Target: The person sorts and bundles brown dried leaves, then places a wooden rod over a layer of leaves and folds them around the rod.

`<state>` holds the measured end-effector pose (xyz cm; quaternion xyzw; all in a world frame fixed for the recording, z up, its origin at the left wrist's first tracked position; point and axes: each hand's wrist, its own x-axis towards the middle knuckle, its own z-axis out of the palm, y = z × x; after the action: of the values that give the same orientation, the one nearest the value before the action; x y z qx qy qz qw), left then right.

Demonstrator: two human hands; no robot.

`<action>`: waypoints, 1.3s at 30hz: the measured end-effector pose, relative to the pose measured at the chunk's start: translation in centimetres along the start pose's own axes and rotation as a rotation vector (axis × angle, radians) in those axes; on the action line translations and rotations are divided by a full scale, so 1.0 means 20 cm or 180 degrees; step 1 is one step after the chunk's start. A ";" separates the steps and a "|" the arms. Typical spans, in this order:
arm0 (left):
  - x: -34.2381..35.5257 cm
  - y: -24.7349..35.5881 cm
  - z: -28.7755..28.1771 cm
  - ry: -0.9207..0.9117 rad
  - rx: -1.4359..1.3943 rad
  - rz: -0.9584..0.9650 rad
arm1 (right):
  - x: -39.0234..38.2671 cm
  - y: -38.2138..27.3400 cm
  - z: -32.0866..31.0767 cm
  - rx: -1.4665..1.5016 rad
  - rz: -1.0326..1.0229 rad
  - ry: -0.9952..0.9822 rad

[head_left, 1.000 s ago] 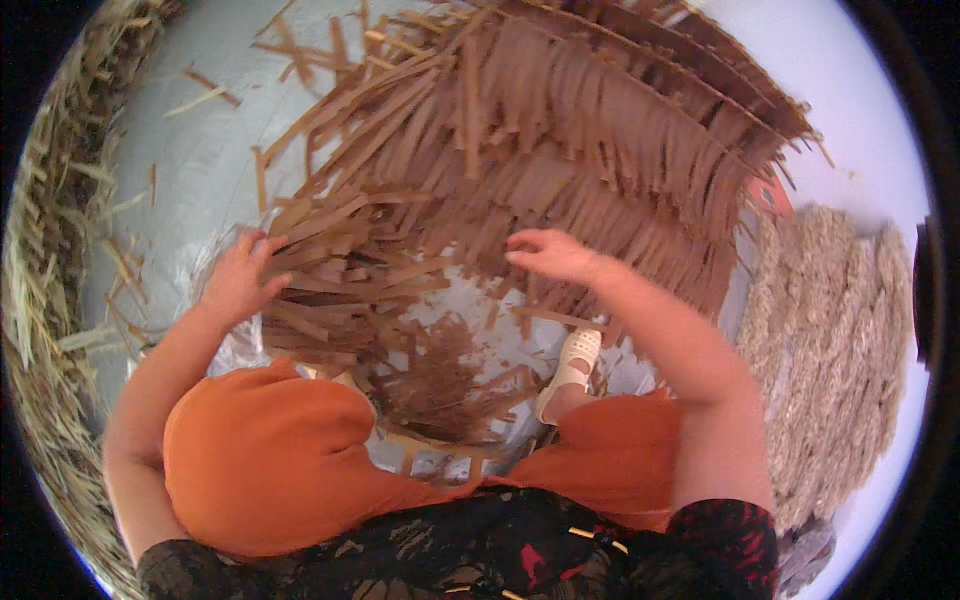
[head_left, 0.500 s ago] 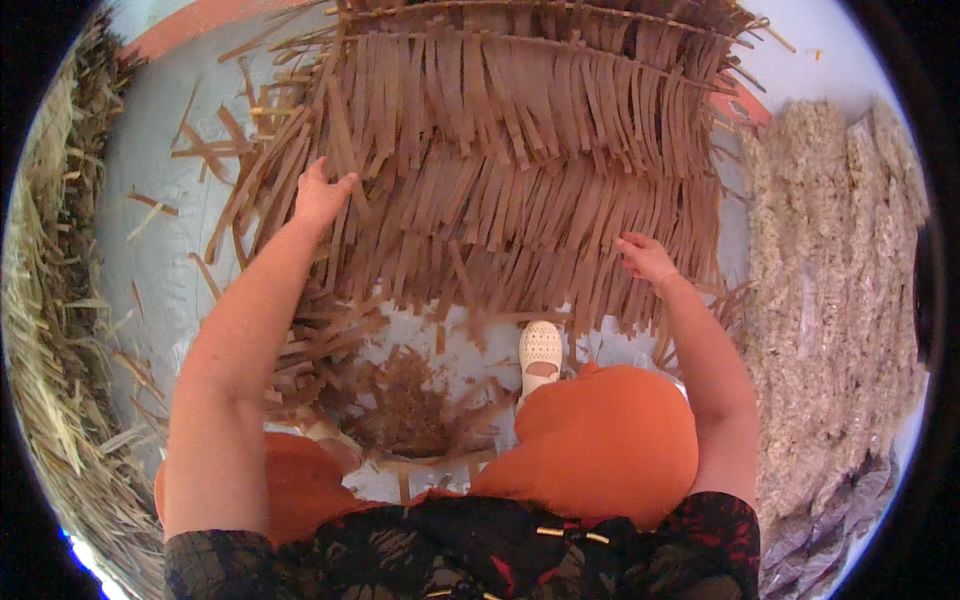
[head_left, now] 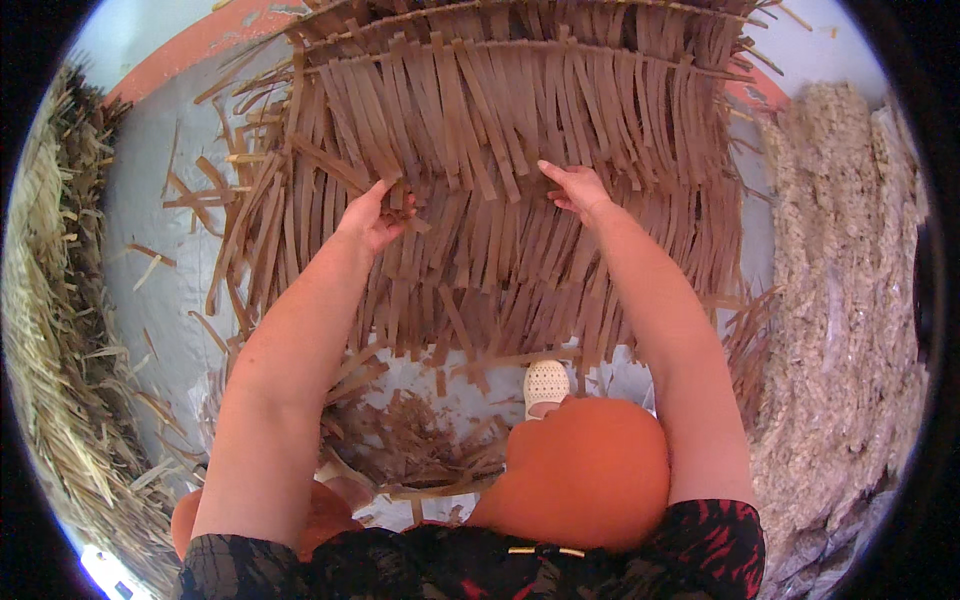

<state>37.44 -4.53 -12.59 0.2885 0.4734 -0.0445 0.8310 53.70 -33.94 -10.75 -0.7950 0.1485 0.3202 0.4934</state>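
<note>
Presently left hand (head_left: 372,215) pinches brown strips (head_left: 400,205); right hand (head_left: 575,187) lies open on the thatch panel (head_left: 520,130). Rows should stay level.

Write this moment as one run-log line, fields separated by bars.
left hand grips brown leaf strips | right hand flat on thatch panel | white shoe below panel edge

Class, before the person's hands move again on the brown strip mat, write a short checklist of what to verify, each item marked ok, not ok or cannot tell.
1. Left hand on the brown strip mat: ok, fingers curl on strips.
2. Right hand on the mat: ok, lies flat.
3. Left hand's grip firm: cannot tell.
4. Strips lie in even rows: not ok, left edge splays.
5. Floor near the white shoe free of scraps: not ok.
</note>
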 end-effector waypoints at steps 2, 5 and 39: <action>0.02 -0.03 0.05 -0.0132 -0.0196 -0.0021 | 0.06 0.00 0.01 0.0201 0.0106 -0.0415; -0.01 -0.05 0.05 -0.0069 -0.0191 -0.0055 | 0.06 -0.01 0.00 0.0319 0.0259 -0.0829; -0.12 -0.15 0.13 0.0555 0.5789 0.2970 | -0.96 0.35 -0.14 -0.1070 0.0677 -0.2908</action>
<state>36.95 -8.87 -10.96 0.9669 0.1600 -0.0378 0.1950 36.46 -41.19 -2.05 -0.6224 -0.0562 0.7039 0.3377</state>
